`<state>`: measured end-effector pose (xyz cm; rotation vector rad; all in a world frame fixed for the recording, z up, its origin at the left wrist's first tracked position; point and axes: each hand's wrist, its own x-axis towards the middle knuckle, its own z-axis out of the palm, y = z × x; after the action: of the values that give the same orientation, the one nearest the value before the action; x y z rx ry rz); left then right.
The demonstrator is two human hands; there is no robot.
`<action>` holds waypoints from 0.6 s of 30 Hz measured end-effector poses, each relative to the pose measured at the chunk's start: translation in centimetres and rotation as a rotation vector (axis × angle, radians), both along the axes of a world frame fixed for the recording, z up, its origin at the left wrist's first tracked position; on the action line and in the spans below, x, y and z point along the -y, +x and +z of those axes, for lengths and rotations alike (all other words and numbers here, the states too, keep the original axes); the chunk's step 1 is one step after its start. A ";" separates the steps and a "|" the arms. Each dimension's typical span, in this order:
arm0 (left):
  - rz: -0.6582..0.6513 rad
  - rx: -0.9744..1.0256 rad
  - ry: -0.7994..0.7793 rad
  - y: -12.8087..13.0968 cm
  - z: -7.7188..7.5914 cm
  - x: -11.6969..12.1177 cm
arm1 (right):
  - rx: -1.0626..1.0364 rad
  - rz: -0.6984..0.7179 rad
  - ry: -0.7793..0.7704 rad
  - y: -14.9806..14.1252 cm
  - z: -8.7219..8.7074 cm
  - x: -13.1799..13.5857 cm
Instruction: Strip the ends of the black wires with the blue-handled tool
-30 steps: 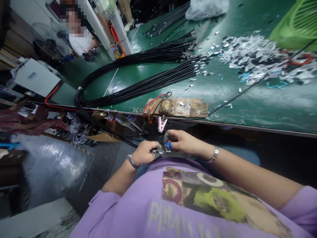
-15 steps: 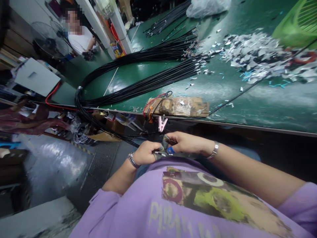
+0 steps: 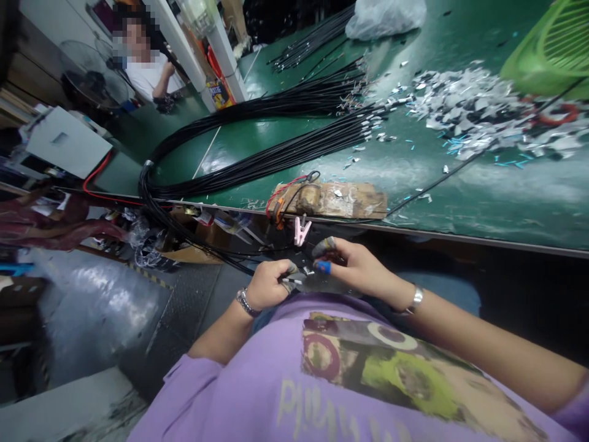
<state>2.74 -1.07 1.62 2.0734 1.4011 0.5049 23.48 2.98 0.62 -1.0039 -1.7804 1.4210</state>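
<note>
My left hand [image 3: 270, 283] is closed around a black cable whose whitish tip [image 3: 292, 281] sticks out past the thumb. To its right, my right hand [image 3: 356, 265] has its thumb and fingers apart, with nothing visible between them. Worn tape or finger covers wrap the fingertips of both hands, blue on the right thumb. A small silvery scrap [image 3: 308, 271] shows in the gap between the two hands. Just above them, a pink clothespin [image 3: 302, 231] hangs at the bench edge, by a wooden board [image 3: 354, 199] with wires tied on it.
Long bundles of black cable [image 3: 257, 150] lie curved across the green bench [image 3: 257, 184] and hang off its edge. White and silver scraps [image 3: 473, 107] are heaped at right beside a green plastic basket [image 3: 547, 58]. A person [image 3: 147, 77] sits across the bench.
My right hand has moved right, away from my left hand, and its fingers have parted. The silvery scrap now shows between the hands. My left hand has barely moved.
</note>
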 end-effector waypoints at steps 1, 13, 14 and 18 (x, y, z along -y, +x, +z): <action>0.010 -0.007 0.006 0.1 0.0 0.0 | 0.008 -0.009 0.020 0.2 0.2 0.3; 0.002 -0.068 0.066 0.7 0.6 0.2 | 0.240 0.016 0.435 0.5 0.5 1.6; -0.001 -0.072 0.064 0.7 0.6 0.2 | 0.258 0.040 0.499 0.5 0.5 1.7; 0.021 -0.069 0.059 0.8 0.4 0.1 | 0.229 0.164 0.603 0.6 0.8 2.0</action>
<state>3.53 -1.20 2.06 2.1436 1.4654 0.4935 24.07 1.01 1.40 -0.7251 -2.3056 0.7806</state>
